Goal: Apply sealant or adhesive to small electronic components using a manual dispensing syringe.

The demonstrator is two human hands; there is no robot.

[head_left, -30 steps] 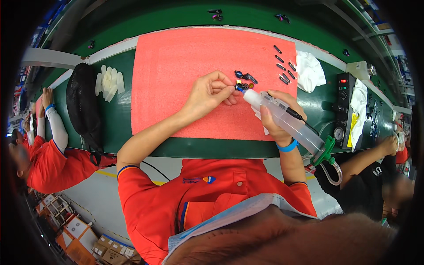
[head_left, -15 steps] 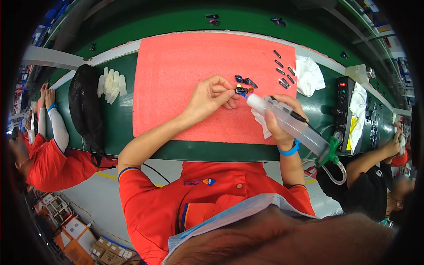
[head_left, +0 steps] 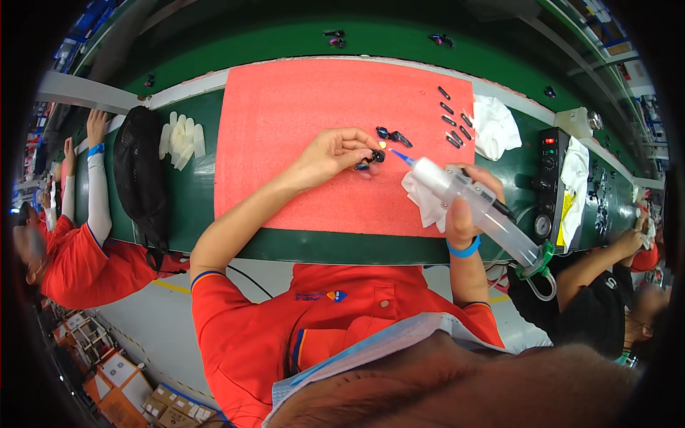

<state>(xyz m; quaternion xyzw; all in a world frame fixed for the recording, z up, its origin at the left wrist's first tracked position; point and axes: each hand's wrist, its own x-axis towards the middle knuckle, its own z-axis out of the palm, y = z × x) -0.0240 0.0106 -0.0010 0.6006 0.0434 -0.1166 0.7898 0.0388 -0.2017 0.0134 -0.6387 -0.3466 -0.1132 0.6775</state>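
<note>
My left hand is closed in a pinch on a small glossy dark earbud piece over the pink foam mat. My right hand is wrapped round a large clear dispensing syringe with a blue needle tip and a green cap. Its tip points toward the earbud piece, with a gap between them. A small yellow part shows just beyond my left fingertips. Farther back on the mat lie more dark earbud pieces. Below the syringe nozzle rests a crumpled white wipe.
Several black oblong pieces lie at the mat's right, beside a white cloth. A black control box with a gauge stands farther right. Pale finger cots and a black mesh bag lie left. Co-workers sit on both sides.
The syringe has drawn back to the right, its tip leaving the earbud piece. My left hand has shifted slightly left and nearer to me, tilting the piece.
</note>
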